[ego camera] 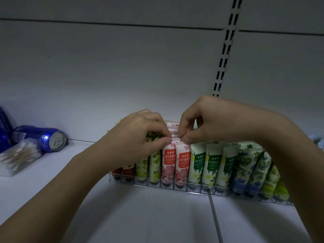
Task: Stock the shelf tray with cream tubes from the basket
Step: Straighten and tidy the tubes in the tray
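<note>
Both hands (175, 132) pinching pink tube tops (175, 140), clear tray (175, 187)

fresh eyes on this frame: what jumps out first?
Both hands meet at centre: the left hand and right hand pinch the crimped tops of the pink cream tubes, which stand in a clear shelf tray. To their right run rows of green-labelled tubes and blue floral tubes. Far left on the shelf, a blue can lies on its side beside a pack of cotton swabs.
</note>
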